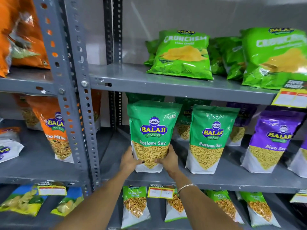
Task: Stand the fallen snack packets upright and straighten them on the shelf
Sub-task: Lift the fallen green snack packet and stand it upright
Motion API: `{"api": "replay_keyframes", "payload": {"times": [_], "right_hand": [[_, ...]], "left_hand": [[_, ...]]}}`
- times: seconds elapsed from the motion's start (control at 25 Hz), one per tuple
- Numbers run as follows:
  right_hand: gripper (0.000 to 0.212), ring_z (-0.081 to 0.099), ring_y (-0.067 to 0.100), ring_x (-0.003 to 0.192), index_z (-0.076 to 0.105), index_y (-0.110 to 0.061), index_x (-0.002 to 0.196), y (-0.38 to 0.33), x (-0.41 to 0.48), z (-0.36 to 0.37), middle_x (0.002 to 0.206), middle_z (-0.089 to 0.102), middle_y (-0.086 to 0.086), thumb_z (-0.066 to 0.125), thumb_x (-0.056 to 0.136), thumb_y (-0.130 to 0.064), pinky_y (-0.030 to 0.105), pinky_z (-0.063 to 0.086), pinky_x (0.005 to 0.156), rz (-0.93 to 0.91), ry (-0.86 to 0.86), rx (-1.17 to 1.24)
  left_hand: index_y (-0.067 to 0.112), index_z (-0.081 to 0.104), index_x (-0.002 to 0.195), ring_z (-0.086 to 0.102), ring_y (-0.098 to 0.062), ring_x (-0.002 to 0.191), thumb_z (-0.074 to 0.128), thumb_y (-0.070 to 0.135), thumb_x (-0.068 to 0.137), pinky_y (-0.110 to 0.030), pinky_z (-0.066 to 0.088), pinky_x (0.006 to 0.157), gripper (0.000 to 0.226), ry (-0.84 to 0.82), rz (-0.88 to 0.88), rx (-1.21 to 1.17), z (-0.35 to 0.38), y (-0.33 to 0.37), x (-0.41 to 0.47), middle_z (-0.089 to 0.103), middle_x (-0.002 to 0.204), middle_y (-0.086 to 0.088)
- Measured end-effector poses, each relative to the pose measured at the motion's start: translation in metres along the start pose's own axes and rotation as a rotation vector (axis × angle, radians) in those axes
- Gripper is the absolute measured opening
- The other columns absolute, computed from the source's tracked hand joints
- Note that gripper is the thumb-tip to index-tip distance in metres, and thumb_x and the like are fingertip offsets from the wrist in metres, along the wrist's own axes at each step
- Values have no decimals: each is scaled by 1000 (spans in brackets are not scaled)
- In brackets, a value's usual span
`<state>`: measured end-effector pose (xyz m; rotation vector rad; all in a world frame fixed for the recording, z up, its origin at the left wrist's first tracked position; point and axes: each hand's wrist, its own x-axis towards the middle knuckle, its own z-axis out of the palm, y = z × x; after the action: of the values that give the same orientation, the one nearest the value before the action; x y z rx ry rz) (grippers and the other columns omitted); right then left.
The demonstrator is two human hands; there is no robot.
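Note:
A green Ratlami Sev packet [152, 130] stands upright near the front of the grey middle shelf [232, 178]. My left hand [128, 159] grips its lower left side and my right hand [168, 159] grips its lower right side. A second green Ratlami Sev packet [211, 138] stands upright just to the right, apart from the held one. More green packets stand behind these two, partly hidden. A purple Aloo Sev packet [274, 140] stands further right, leaning slightly.
Green Crunchem chip bags [182, 55] sit on the upper shelf. An orange Mitha packet [56, 135] stands in the left bay behind the grey upright post [81, 113]. Chana packets [134, 205] stand on the lower shelf. Yellow price tags [161, 191] hang on shelf edges.

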<state>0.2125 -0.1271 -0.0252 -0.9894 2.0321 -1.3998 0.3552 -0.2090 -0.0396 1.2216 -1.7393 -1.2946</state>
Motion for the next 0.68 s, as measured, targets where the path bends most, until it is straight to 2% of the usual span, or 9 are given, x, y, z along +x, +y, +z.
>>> {"api": "replay_keyframes", "payload": {"times": [0.16, 0.2, 0.28, 0.4, 0.56, 0.64, 0.68], "right_hand": [[82, 53, 23, 111, 32, 0, 130, 13, -3, 2, 125, 57, 17, 78, 63, 6, 32, 44, 88, 52, -53, 54], [87, 51, 23, 114, 28, 0, 133, 17, -3, 0, 128, 55, 16, 79, 63, 3, 33, 43, 91, 82, -83, 69], [86, 49, 28, 123, 33, 0, 132, 23, -3, -4, 132, 53, 16, 82, 61, 0, 32, 41, 93, 116, -136, 35], [78, 47, 29, 125, 43, -1, 128, 22, -4, 3, 134, 53, 15, 82, 60, -2, 31, 39, 94, 110, -120, -42], [75, 50, 30, 123, 46, -4, 126, 19, -6, 23, 132, 57, 14, 83, 61, -7, 38, 41, 101, 86, -122, -48], [73, 51, 30, 122, 47, -4, 125, 17, -5, 33, 131, 57, 14, 82, 62, -8, 38, 42, 100, 76, -123, -44], [72, 51, 30, 122, 47, -4, 125, 15, -5, 36, 131, 57, 14, 82, 63, -8, 38, 43, 100, 77, -120, -44]], "left_hand": [[9, 45, 126, 56, -30, 117, 79, 4, 61, -49, 48, 98, 75, -59, -43, 8, -3, -17, 3, 60, 128, -14], [9, 45, 125, 55, -30, 117, 81, 8, 59, -49, 48, 98, 76, -97, -71, 30, -4, -20, 4, 59, 127, -13], [8, 47, 119, 56, -30, 113, 81, 9, 59, -46, 49, 97, 69, -140, -110, 77, -5, -23, 0, 60, 124, -14], [5, 52, 112, 57, -31, 112, 76, 0, 65, -41, 48, 93, 53, -88, -97, 75, -5, -24, -2, 62, 123, -18], [1, 50, 120, 57, -31, 113, 74, 1, 70, -37, 46, 89, 55, -74, -85, 125, -21, -28, 4, 61, 123, -15], [1, 49, 122, 57, -30, 115, 73, 1, 70, -35, 46, 94, 57, -77, -93, 126, -30, -33, 11, 60, 124, -13], [1, 50, 122, 57, -30, 115, 74, 0, 69, -40, 47, 98, 58, -78, -91, 127, -33, -35, 14, 61, 126, -15]]}}
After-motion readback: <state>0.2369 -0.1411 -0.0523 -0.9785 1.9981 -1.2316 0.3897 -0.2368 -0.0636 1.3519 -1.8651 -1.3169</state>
